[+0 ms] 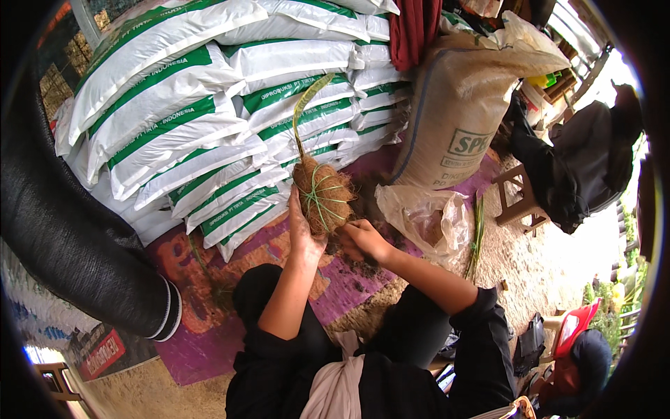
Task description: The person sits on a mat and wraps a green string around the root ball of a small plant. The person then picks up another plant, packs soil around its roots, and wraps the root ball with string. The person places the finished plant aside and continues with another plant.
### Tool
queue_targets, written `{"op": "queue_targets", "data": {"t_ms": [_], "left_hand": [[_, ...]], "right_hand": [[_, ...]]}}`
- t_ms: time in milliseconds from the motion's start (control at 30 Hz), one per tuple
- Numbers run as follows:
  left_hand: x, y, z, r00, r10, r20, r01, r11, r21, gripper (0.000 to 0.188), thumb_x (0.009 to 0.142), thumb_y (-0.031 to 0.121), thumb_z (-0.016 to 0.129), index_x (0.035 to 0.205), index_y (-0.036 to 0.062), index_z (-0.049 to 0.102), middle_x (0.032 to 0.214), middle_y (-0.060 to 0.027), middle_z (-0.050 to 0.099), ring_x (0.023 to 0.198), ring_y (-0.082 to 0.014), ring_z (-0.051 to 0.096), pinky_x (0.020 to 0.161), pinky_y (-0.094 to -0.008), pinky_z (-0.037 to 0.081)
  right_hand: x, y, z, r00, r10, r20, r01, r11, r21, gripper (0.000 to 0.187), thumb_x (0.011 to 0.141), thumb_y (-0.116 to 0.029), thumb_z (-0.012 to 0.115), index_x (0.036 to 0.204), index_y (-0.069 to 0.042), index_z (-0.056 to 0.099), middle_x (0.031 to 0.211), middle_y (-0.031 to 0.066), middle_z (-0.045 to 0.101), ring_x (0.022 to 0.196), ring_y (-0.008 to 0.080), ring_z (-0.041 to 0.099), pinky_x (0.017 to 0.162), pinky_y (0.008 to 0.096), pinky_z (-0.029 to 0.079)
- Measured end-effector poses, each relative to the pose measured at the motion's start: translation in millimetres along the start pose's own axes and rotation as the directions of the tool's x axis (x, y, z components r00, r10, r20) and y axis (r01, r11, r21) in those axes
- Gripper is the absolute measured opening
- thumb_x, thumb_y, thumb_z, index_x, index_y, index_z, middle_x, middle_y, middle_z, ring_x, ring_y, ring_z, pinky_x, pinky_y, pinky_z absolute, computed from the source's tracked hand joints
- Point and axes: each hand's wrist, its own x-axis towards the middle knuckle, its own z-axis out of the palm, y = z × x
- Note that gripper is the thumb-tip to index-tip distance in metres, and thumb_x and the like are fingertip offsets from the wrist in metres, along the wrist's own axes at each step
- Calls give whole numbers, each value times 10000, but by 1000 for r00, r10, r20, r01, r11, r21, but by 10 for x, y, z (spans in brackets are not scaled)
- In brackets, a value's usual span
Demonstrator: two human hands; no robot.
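Note:
A ball of brown coconut fibre (322,199) is bound with thin green string crossing its surface. One long yellow-green leaf (301,115) rises from its top and curves away from me. My left hand (304,227) cups the ball's left and lower side, its fingers wrapped partly out of sight. At the ball's lower right, my right hand (364,241) is closed with its fingers curled in. Whatever those fingers pinch is too small or hidden to make out. Dark crumbs of soil (359,272) lie on the purple mat (202,359) below.
White and green bags (174,112) are stacked beyond the ball. Right of them stands a large tan sack (447,112), with a clear plastic bag (447,216) before it. Green strands (477,234) lie beside a brown stool (515,199). A black padded tube-like thing (77,230) fills the left side.

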Motion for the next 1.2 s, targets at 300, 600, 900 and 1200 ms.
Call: {"op": "queue_targets", "data": {"t_ms": [300,600,900,1200], "left_hand": [[42,-19,-67,973,180,-144,-167,981,98,487,858,420,485,1215,104,383,1131,-63,482,1002,-197,529,758,-353,493],[-30,-11,33,984,141,-111,-134,989,67,503,855,400,495,1240,99,374,1169,-54,476,1026,-199,519,790,-357,490],[-8,67,-8,997,40,-59,-40,999,15,425,875,380,449,1244,177,400,1164,-30,503,1036,-204,531,825,-380,481],[4,1,-14,998,27,-63,-26,1000,12,438,873,398,451,1241,169,394,1161,-32,505,1023,-205,538,824,-376,482]], "right_hand": [[-508,-108,134,954,-299,-6,286,918,-276,310,906,-149,424,621,-32,449,488,-51,319,423,41,283,386,238,223],[-560,-39,217,931,-364,-32,303,819,-488,242,870,-130,473,781,76,564,493,53,428,481,65,367,440,288,347],[-569,-127,54,953,-295,-72,285,950,-127,276,896,-167,452,679,-8,509,515,-59,378,456,21,325,405,227,268],[-532,14,69,974,-224,-36,224,975,-8,286,901,-152,435,631,-58,438,518,-67,336,428,22,278,385,219,224]]}}
